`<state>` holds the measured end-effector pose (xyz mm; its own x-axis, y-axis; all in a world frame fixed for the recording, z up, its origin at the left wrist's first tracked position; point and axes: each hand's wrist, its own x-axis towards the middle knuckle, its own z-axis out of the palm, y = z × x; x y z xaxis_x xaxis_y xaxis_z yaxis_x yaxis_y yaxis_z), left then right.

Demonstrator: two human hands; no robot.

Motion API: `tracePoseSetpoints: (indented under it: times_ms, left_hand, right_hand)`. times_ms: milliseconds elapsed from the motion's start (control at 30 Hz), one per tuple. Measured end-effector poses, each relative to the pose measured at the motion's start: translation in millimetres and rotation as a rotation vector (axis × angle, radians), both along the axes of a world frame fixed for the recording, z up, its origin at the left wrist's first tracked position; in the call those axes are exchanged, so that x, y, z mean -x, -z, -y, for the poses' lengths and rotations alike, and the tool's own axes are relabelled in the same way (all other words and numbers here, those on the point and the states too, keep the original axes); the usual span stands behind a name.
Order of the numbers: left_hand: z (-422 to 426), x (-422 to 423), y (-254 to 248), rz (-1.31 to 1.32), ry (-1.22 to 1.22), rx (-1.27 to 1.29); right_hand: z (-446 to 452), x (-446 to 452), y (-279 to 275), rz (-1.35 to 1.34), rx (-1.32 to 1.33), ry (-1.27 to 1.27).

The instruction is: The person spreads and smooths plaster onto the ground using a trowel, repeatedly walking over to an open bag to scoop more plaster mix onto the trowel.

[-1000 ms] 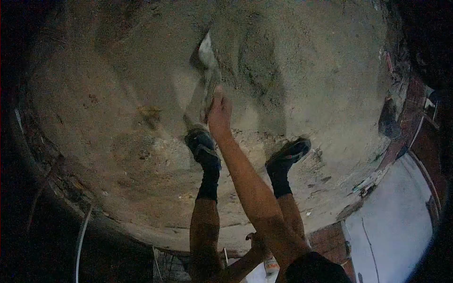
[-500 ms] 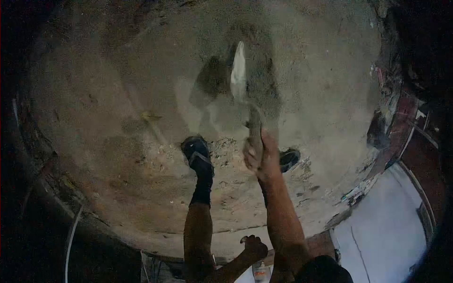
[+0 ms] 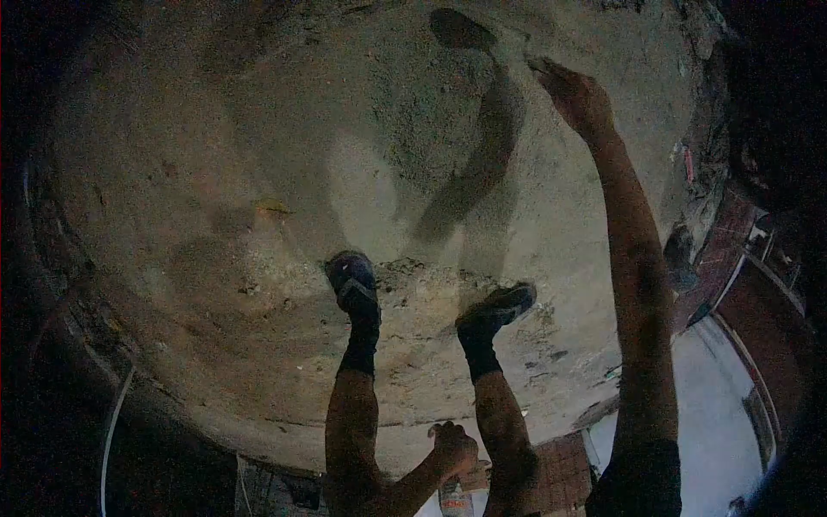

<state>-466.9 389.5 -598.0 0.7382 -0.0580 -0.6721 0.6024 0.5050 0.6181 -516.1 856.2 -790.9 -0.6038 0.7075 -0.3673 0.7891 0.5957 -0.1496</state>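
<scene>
My right hand [image 3: 579, 96], at the upper right over the floor, is closed round the handle of a trowel [image 3: 533, 62]. Its blade points up and left and barely shows against the floor. Below and left of it lies a patch of loose, rough grey material [image 3: 422, 129], with the arm's shadow across its right side. My left hand [image 3: 454, 450] is curled shut between my legs, low in view. Whatever its fingers hold, if anything, cannot be made out. A clear bottle with a red-marked label [image 3: 456, 502] stands just below it.
My feet in dark shoes [image 3: 351, 280] stand on the dusty floor [image 3: 284, 345]. A yellowish leaf-like scrap [image 3: 274, 206] lies to the left. Rubble and debris line the right edge, near a pale panel [image 3: 724, 414] and reddish tiles [image 3: 560, 470].
My right hand has swung the trowel up and to the right, away from between my feet. The rough patch is now uncovered. My left hand has shifted only slightly.
</scene>
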Motion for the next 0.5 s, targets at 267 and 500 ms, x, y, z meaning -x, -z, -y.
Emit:
tracePoseSetpoints:
  times_ms: [267,500]
  left_hand:
    - [7.2,-36.0,-6.9,0.018,0.05,0.0]
    - [2.6,-57.5,-10.8,-0.023,-0.051,-0.153]
  right_hand:
    - [74.9,-102.7,-21.3,0.104,0.083,-0.516]
    - [172.6,-166.6,-95.6,-0.116,0.145,0.39]
